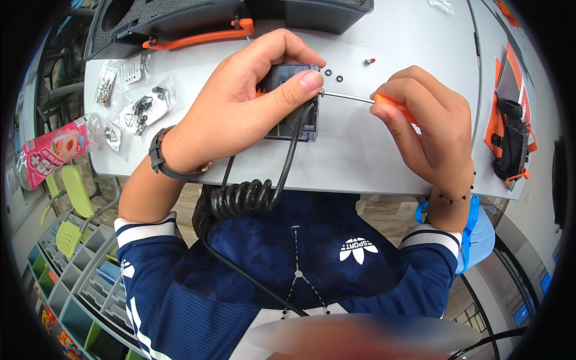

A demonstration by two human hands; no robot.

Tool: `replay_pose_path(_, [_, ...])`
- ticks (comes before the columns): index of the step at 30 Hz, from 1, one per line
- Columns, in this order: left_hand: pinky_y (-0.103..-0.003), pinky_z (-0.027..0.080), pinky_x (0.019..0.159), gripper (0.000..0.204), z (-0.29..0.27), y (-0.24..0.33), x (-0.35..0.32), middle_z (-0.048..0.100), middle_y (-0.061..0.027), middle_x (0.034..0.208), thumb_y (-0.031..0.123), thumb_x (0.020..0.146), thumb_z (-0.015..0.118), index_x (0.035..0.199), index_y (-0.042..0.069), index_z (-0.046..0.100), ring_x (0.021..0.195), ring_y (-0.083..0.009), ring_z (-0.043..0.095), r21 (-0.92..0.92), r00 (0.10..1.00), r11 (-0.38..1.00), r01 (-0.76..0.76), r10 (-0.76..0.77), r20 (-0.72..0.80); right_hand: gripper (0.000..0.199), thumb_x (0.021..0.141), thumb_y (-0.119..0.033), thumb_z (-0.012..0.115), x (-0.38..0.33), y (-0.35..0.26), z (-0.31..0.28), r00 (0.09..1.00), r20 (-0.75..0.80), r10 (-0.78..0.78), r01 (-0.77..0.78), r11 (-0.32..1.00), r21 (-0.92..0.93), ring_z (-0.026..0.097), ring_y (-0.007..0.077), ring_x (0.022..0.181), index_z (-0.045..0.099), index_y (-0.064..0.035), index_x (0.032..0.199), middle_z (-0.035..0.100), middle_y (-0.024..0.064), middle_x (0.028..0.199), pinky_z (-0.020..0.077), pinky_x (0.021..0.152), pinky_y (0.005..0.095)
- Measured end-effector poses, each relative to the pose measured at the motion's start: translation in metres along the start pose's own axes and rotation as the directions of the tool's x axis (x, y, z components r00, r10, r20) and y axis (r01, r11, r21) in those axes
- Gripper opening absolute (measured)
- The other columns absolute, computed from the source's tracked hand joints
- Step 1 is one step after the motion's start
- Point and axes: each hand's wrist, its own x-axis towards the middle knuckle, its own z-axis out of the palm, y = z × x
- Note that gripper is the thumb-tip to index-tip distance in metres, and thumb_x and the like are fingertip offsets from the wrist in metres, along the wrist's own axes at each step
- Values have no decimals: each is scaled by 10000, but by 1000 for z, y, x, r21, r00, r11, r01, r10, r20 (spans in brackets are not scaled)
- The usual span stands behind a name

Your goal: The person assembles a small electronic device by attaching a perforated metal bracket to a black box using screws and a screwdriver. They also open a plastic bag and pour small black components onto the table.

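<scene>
My left hand (252, 99) grips a dark, see-through plastic box (309, 123) against the white table, thumb and index finger on its right edge. A black coiled cable (246, 197) runs from that box and hangs over the table's front edge. In my right hand (429, 120) is a screwdriver with an orange handle (393, 108); its thin metal shaft points left. The shaft's tip meets a small screw (322, 92) at the box's right side, just by my left thumb. Two small black rings (333, 75) and a loose screw (369, 62) lie beyond the shaft.
An open dark case (198, 30) with foam and an orange handle stands at the back left. Bags of small parts (144, 108) and a pink pouch (57, 147) lie on the left. Toward the right edge sits a black and orange device (510, 138).
</scene>
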Motion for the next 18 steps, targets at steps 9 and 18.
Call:
replay_pose_path(9, [-198, 362, 815, 283, -1, -2, 1, 516, -15, 988, 214, 913, 527, 1090, -6, 519, 911, -56, 459, 1, 1000, 1000, 18, -18, 16, 219, 678, -40, 737, 1, 2, 2, 992, -86, -92, 93, 996, 6, 571, 193, 620, 579, -6, 827, 582, 91, 723, 442, 527, 252])
replay_pose_path(18, [-197, 365, 817, 277, 0, -2, 0, 518, -18, 999, 221, 918, 528, 1083, -1, 519, 913, -51, 458, 8, 998, 999, 45, -45, 46, 165, 707, -9, 679, -1, -5, 4, 997, 7, 73, -74, 986, 150, 538, 194, 613, 551, 1, 810, 546, 93, 713, 425, 540, 265])
